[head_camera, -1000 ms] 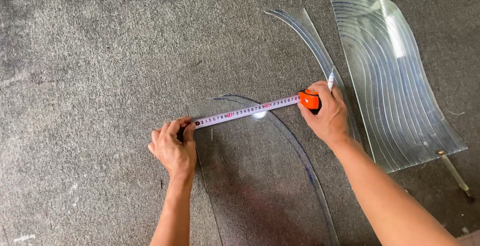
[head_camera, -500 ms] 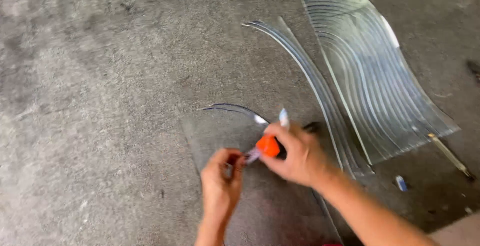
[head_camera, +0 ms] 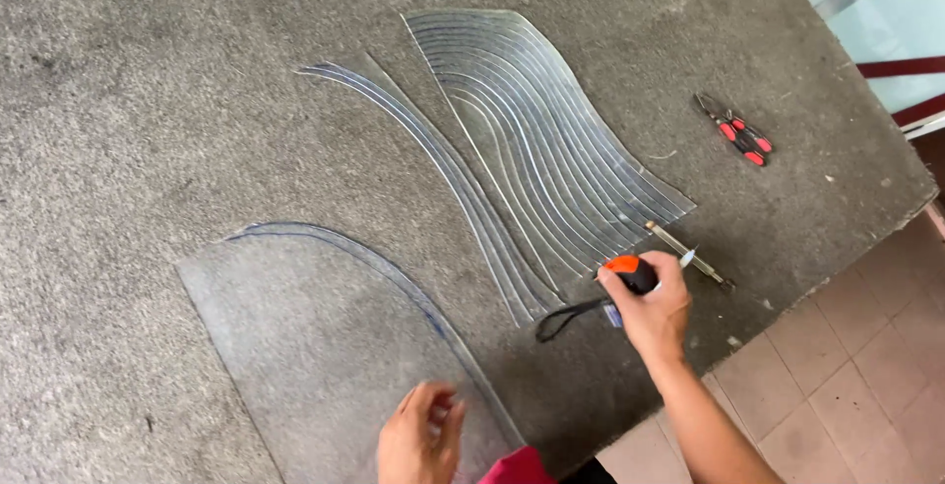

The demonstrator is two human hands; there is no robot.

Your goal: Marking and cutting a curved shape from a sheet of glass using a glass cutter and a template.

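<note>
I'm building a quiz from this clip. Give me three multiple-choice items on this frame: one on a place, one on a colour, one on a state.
1. Where do the pliers lie?
A. on the glass stack
B. on the grey table, right of the stack
C. on the tiled floor

2. What colour is the tape measure?
A. orange and black
B. yellow
C. blue

3. What does the right hand hold?
A. nothing
B. the pliers
C. the tape measure

Key: 1 B, they rest on bare table beside the glass stack; 2 A, orange top, black body; 3 C, fingers wrap it, strap hanging.
</note>
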